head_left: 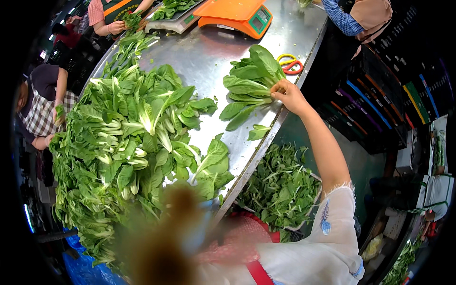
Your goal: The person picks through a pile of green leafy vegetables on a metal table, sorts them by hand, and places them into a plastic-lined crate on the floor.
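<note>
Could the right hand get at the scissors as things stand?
Probably yes: the scissors' handles lie uncovered just beyond the right hand, though its fingers would likely first release the leafy greens.

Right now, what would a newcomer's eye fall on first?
First, the big heap of green leafy vegetables with pale stems, covering the left of the shiny metal table. Next, the bright orange scale with a small display, at top centre. Then, near the table's right edge, the bare right hand at the stem ends of a smaller green bunch, below the yellow-and-red-handled scissors.
</note>
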{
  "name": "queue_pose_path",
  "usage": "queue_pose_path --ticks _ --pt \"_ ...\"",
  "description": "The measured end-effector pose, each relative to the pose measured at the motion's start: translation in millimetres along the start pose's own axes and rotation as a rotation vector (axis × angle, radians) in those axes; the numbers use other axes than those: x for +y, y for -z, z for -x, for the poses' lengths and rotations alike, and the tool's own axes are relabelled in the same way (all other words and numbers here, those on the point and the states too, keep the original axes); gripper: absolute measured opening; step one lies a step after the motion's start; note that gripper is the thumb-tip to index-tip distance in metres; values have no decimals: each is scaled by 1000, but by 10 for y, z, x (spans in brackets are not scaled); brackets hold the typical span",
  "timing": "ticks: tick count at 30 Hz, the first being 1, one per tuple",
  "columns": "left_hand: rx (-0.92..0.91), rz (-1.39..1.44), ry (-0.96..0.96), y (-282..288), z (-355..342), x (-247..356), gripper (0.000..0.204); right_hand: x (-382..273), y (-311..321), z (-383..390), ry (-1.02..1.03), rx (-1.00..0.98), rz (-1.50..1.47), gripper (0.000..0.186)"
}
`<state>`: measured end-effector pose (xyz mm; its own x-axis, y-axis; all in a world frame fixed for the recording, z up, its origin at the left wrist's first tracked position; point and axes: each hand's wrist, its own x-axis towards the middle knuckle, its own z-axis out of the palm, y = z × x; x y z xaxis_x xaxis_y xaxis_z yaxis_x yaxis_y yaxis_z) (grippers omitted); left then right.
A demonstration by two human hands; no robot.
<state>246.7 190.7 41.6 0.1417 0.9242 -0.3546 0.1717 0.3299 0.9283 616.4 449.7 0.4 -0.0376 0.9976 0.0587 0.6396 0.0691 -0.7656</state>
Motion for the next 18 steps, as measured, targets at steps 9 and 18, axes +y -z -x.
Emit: queue_pose_path --ticks 9,18 --pt "-280 -632 -595 -308 -912 438 40 191 -47 -60 -98 29 -303 12" --pt "-216 -1072 -928 -1088 -2283 682 64 150 -91 -76 -154 -23 -497 16"
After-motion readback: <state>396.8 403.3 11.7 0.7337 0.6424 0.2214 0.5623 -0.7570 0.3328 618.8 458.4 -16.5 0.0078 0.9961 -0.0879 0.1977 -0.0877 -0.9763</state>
